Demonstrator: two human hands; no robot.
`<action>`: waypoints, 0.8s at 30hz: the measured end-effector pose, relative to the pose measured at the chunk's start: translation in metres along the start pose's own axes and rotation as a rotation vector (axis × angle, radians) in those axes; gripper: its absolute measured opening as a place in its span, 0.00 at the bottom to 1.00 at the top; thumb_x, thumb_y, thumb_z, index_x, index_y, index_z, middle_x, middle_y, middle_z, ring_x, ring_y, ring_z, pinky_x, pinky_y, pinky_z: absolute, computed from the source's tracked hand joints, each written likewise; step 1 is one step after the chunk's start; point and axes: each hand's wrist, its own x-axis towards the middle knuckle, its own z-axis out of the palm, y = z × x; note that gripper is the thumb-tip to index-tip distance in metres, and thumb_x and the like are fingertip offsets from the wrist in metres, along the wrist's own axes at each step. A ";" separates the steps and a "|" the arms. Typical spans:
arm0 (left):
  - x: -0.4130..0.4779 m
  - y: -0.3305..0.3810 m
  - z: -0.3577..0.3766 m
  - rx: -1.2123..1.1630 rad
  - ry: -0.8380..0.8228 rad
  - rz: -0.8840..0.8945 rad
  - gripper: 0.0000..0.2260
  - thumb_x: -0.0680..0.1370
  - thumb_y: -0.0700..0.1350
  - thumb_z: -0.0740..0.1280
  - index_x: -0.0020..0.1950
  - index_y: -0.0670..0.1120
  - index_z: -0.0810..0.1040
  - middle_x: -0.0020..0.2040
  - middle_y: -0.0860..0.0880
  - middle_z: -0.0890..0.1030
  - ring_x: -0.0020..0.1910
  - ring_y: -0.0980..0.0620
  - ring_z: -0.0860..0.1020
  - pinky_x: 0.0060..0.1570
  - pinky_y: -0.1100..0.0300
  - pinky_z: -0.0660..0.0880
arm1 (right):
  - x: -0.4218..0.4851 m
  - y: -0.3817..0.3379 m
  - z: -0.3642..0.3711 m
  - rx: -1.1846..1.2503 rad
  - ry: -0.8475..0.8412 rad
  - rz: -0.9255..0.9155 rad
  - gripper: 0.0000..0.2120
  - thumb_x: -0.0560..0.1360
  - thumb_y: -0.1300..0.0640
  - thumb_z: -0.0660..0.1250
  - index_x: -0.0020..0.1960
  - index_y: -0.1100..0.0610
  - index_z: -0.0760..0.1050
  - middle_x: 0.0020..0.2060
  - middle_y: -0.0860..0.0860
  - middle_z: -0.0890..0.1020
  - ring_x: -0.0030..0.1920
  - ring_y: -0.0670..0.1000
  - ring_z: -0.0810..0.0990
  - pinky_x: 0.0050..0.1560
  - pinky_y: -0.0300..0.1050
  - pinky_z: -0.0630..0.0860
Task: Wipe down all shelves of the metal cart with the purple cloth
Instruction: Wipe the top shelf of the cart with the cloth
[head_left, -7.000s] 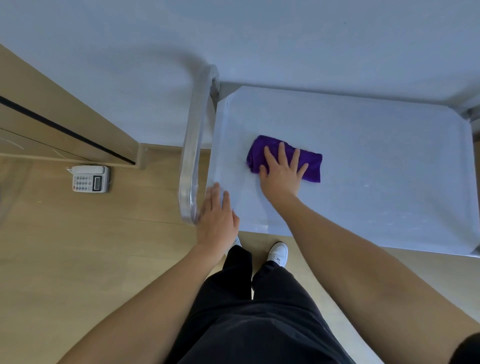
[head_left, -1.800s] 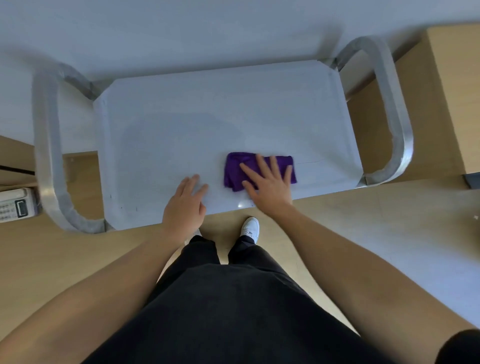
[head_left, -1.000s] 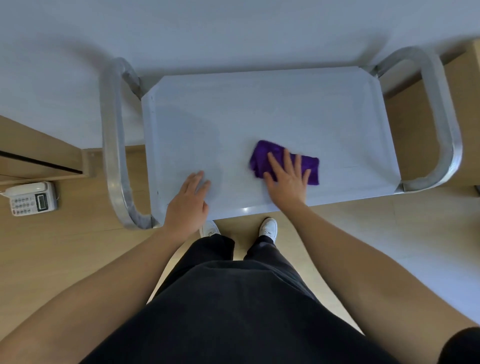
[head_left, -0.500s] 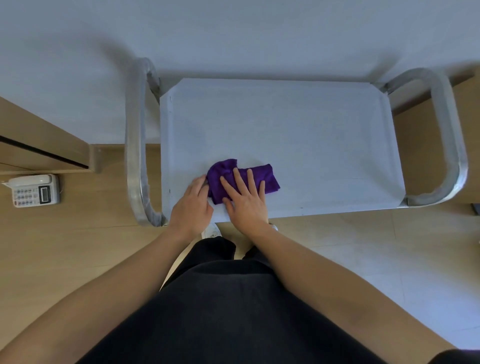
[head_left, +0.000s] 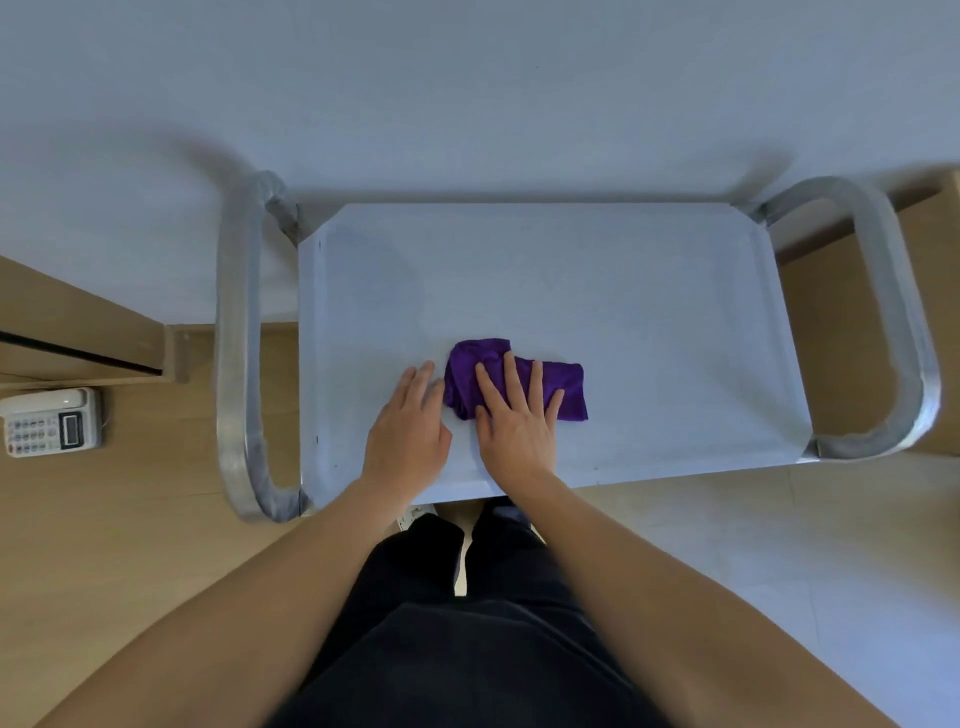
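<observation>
Looking straight down, so plenty is cut off or covered. Far left, a desk phone (head_left: 52, 422) on the wood floor (head_left: 130, 545) is clipped by the frame edge. Its keypad and small screen show, but the digits are too small to read. Above it is a wooden cabinet (head_left: 67, 312) w/ a dark slot, only its corner in view.

Of the metal cart (head_left: 649, 291) I see the top shelf only; whatever is below is hidden under it. The L handle (head_left: 236, 364) loops round the shelf's left end, floor showing thru the loop.

My L hand (head_left: 410, 431) lies flat on the shelf near the front edge, fingers straight and close together, holding nothing. Its fingertips sit just beside the left end of the purple cloth (head_left: 571, 389); can't tell if they touch. The cloth is on the top shelf, a bit left of centre, toward the front, bunched at its left end. My R hand (head_left: 519, 426) presses flat on it, fingers spread and straight. It covers the cloth's middle and near edge, so only the ends and far edge show.

The R handle (head_left: 904, 338) loops off the shelf's right end, w/ wooden furniture (head_left: 935, 312) behind it, cut by the frame.

My black trousers (head_left: 467, 649) block the floor btw my arms. One white shoe tip (head_left: 413, 515) peeks out under the shelf's front edge.
</observation>
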 end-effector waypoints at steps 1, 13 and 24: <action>0.006 0.000 -0.001 -0.001 0.006 -0.010 0.22 0.78 0.40 0.60 0.73 0.41 0.66 0.77 0.45 0.60 0.77 0.45 0.57 0.67 0.50 0.70 | 0.002 0.000 0.001 0.000 0.010 -0.004 0.25 0.82 0.46 0.52 0.78 0.42 0.52 0.79 0.49 0.50 0.78 0.60 0.43 0.74 0.68 0.44; 0.064 -0.005 -0.013 0.061 0.074 -0.078 0.22 0.75 0.38 0.63 0.71 0.40 0.70 0.75 0.43 0.65 0.75 0.40 0.62 0.68 0.45 0.69 | 0.118 0.004 -0.037 -0.067 0.032 -0.156 0.25 0.82 0.48 0.53 0.78 0.43 0.53 0.79 0.51 0.52 0.78 0.61 0.47 0.73 0.70 0.45; 0.090 -0.020 -0.014 0.157 0.132 -0.126 0.23 0.80 0.43 0.61 0.74 0.41 0.65 0.77 0.41 0.61 0.76 0.40 0.59 0.70 0.43 0.65 | 0.178 -0.041 -0.055 -0.018 0.061 -0.116 0.26 0.81 0.47 0.53 0.78 0.42 0.52 0.79 0.50 0.50 0.78 0.63 0.43 0.73 0.70 0.41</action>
